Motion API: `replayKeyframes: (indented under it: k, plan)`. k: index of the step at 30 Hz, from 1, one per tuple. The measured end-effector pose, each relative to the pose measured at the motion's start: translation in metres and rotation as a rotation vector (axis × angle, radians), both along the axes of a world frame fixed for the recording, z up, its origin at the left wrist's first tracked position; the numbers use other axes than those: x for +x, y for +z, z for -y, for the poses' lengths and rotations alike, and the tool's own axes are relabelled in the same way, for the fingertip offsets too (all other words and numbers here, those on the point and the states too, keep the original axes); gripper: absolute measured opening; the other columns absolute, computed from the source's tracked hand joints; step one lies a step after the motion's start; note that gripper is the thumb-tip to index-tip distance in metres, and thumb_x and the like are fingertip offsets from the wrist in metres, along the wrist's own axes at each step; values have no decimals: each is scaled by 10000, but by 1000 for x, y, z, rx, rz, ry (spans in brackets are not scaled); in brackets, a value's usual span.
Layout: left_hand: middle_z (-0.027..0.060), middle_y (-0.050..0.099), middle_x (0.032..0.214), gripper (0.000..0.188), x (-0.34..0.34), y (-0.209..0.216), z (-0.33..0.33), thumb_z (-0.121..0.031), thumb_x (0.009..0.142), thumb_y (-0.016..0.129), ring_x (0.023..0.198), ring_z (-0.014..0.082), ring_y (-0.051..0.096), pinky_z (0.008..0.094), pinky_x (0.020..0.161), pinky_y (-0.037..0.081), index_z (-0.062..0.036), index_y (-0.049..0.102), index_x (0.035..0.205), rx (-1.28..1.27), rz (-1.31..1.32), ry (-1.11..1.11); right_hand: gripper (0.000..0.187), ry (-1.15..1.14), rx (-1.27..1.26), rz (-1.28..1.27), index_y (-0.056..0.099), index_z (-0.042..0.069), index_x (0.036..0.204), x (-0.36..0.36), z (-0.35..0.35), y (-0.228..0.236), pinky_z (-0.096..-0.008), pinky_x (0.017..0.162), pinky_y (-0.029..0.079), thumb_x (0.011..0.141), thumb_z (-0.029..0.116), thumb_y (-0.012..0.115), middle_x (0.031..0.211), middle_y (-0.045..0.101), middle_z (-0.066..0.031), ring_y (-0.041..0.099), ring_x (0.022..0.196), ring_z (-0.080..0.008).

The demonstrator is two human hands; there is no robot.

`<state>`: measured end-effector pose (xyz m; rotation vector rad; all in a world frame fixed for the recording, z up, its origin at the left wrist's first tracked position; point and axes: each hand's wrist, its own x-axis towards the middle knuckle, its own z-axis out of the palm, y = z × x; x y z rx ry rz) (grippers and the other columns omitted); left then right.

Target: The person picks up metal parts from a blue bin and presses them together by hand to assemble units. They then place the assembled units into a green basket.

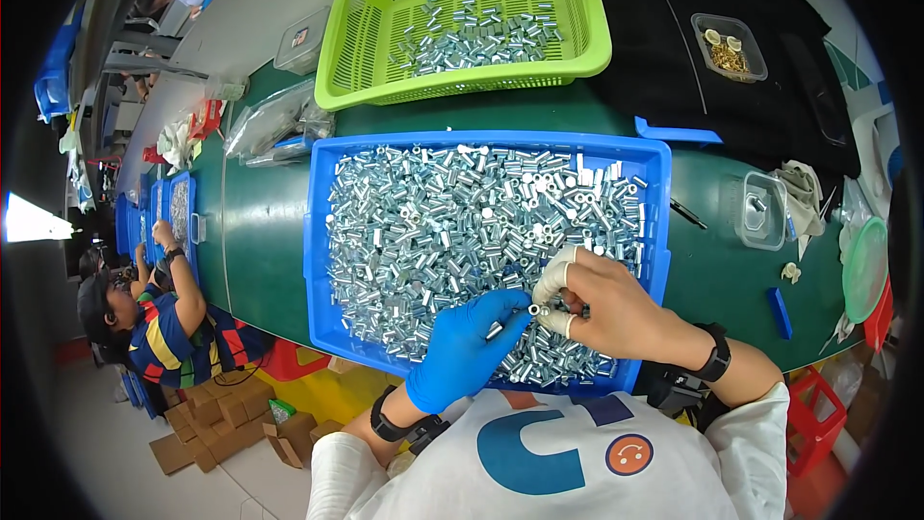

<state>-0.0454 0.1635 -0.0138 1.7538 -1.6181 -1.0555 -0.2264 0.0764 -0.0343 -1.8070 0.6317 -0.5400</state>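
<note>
A blue tray (659, 231) in front of me is filled with small shiny metal sleeves (462, 221), several with a round hole showing at the end. Over its near side, my left hand (467, 345), in a blue glove, is closed with its fingertips pinching at a small sleeve (535, 310). Close against it, my right hand (616, 306) has its thumb and finger curled together at the same sleeve; pale finger cots cover some of its fingers. The fingertips of both hands nearly meet there, so exactly how each one grips is partly hidden.
Behind the tray stands a green basket (462, 87) with more sleeves. A clear box of brass-coloured parts (729, 53) sits on black cloth (664, 29). To the right lie a pen (688, 215) and a clear container (760, 212). A co-worker (168, 313) sits at left.
</note>
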Motion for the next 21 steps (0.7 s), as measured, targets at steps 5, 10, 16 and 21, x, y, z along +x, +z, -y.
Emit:
replayKeyframes:
  k: [5,10,16,21]
  plan:
    - [84,664,850,230,6,-6,-2,-49,799,670,635,196,639,280,532,486,-89,608,1016,-126,61,-106,207,57,106,-80,589,61,915,-1,0,2,-287,569,447,749,63,713,822,519,-55,520,643,-158]
    - [85,664,853,252,12,-7,-8,-44,783,673,612,236,641,306,499,487,-109,595,1014,-158,118,-204,213,79,134,-79,583,57,913,0,-6,1,-300,564,440,751,79,719,812,507,-56,514,641,-160]
    - [91,668,871,236,11,-11,-10,-38,789,670,637,233,654,294,524,503,-101,604,1006,-121,-37,-124,219,62,89,-59,574,56,901,1,-10,-2,-285,538,427,748,79,729,798,493,-41,494,613,-141]
    - [96,676,890,213,11,-10,-11,-32,804,662,669,206,669,274,577,519,-83,618,1006,-33,-113,-75,216,66,61,-56,569,56,887,3,-10,-3,-288,527,422,748,83,731,799,496,-45,495,594,-148]
